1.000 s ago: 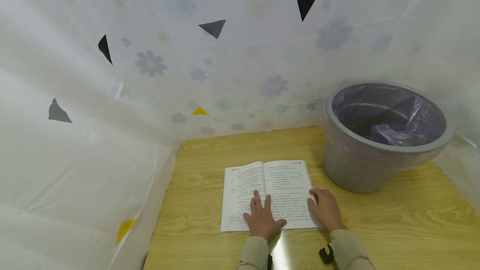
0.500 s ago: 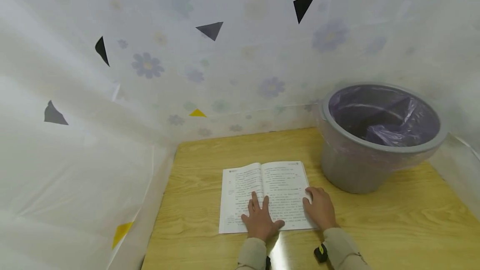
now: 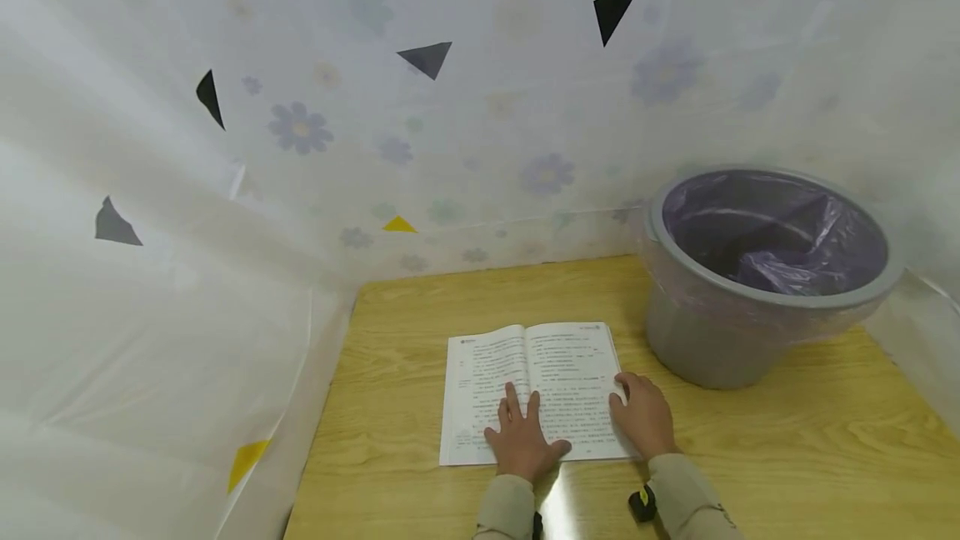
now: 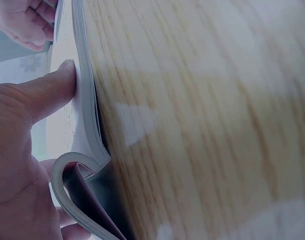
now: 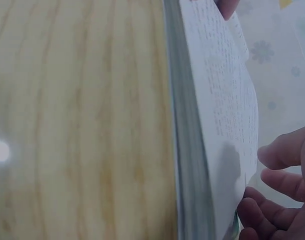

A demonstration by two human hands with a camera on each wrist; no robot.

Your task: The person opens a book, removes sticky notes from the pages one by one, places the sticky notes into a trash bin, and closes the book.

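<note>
An open book (image 3: 570, 357) with printed pages lies on the wooden table. My left hand (image 3: 521, 442) rests on the lower left page near the fold, fingers spread. Up close in the left wrist view, the left thumb (image 4: 52, 90) reaches along the book's lower edge, where the pages (image 4: 82, 192) of one half curve up from the table. At the right page's outer edge is my right hand (image 3: 643, 417), thumb toward the page and fingers loosely bent. The right wrist view has the right fingers (image 5: 265, 212) right at the side of the page stack.
A large grey bin (image 3: 720, 340) lined with a purple plastic bag (image 3: 795, 269) stands right of the book, close beyond the right hand. Translucent flower-patterned sheeting (image 3: 480, 148) walls the table (image 3: 397, 390) at the back and left. A black device (image 3: 642, 504) sits at the right wrist.
My right hand has shifted very slightly left at the page edge. The left hand and the book stay as they were; the head view has swayed a little.
</note>
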